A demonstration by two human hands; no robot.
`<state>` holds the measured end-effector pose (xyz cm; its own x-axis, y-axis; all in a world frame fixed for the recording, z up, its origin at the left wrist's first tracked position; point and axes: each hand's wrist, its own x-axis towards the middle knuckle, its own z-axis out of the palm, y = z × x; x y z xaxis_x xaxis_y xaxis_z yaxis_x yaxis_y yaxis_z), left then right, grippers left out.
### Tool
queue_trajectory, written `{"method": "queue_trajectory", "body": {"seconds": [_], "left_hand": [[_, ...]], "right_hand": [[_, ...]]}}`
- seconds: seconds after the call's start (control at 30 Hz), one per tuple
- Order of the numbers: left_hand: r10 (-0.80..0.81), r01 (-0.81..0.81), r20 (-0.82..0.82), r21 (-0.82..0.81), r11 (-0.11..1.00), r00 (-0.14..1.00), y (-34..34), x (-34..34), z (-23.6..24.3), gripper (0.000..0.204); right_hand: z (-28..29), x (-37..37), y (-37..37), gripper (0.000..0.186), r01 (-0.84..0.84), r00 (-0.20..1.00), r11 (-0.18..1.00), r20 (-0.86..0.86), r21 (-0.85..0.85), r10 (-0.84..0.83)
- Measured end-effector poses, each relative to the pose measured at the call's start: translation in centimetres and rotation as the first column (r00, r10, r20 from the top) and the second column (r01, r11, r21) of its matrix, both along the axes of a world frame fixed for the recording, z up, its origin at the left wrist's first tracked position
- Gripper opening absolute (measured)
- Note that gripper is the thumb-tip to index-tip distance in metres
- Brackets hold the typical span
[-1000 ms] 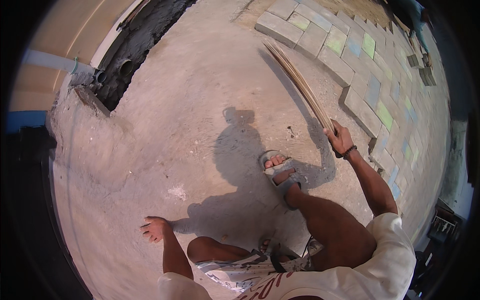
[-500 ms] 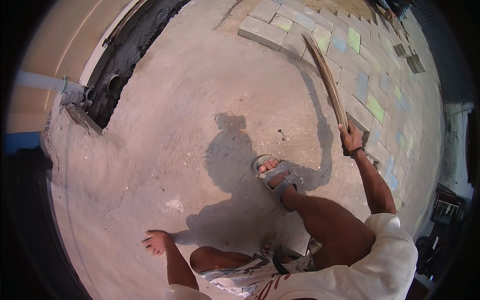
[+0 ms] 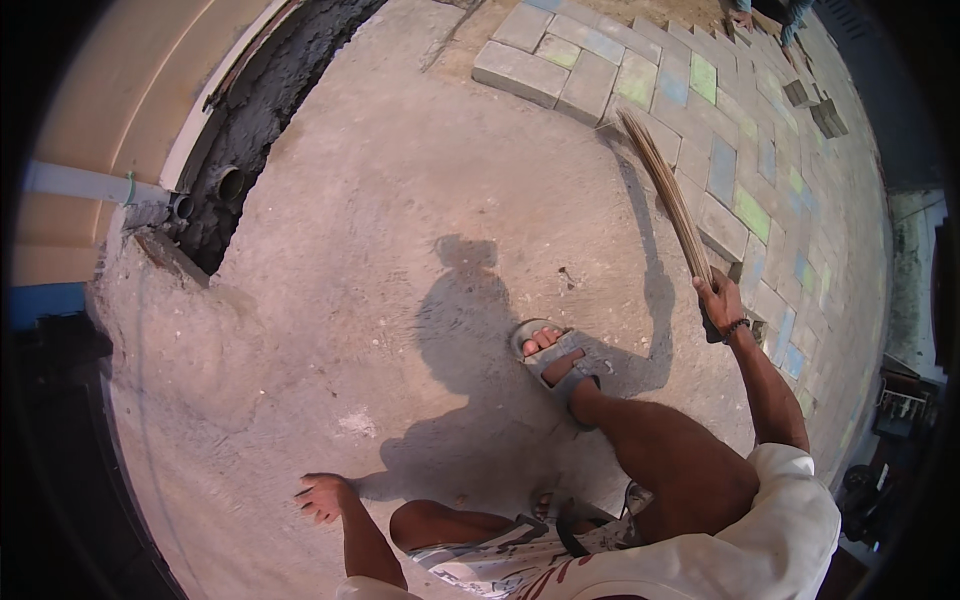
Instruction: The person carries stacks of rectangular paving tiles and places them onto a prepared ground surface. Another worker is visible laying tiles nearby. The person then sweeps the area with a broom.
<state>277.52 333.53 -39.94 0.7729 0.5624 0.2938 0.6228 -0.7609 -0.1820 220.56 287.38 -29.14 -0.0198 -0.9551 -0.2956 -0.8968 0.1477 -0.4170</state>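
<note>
Here, the right hand (image 3: 722, 302) grips a long, brown stick broom (image 3: 671, 195) slanting forward-left, while the empty left hand (image 3: 326, 497), loosely splayed, is well apart.

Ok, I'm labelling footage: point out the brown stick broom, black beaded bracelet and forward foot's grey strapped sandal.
Brown stick broom (image 3: 669, 192): head view, middle of its sticks.
Black beaded bracelet (image 3: 737, 327): head view, its beads.
Grey strapped sandal (image 3: 555, 353): head view, front strap.

Left forearm (image 3: 368, 545) rises from the lower edge of the view; left hand (image 3: 325, 497) is splayed, pointing outward. Right forearm (image 3: 770, 392) extends forward; right hand (image 3: 722, 300) is curled in a grip, roughly aligned with it
</note>
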Motion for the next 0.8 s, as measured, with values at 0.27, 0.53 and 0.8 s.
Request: {"method": "queue_trajectory", "body": {"seconds": [0.27,0.53,0.8], "left_hand": [[-0.005,0.006,-0.047,0.001,1.0,0.999,-1.2,0.1,0.2,0.061],[-0.027,0.02,-0.071,-0.096,0.995,0.997,-2.1,-0.9,1.6,0.062],[-0.03,0.023,-0.086,-0.077,0.997,0.996,-0.9,-0.5,0.6,0.064]], "right_hand": [[-2.0,4.4,-11.9,0.04,-0.061,0.996,0.995,-0.064,0.084,0.066],[1.5,1.8,-1.3,0.046,-0.132,0.972,0.984,-0.177,0.121,0.153],[0.8,-0.2,0.0,0.044,-0.134,0.988,0.988,-0.073,0.075,0.139]]}}
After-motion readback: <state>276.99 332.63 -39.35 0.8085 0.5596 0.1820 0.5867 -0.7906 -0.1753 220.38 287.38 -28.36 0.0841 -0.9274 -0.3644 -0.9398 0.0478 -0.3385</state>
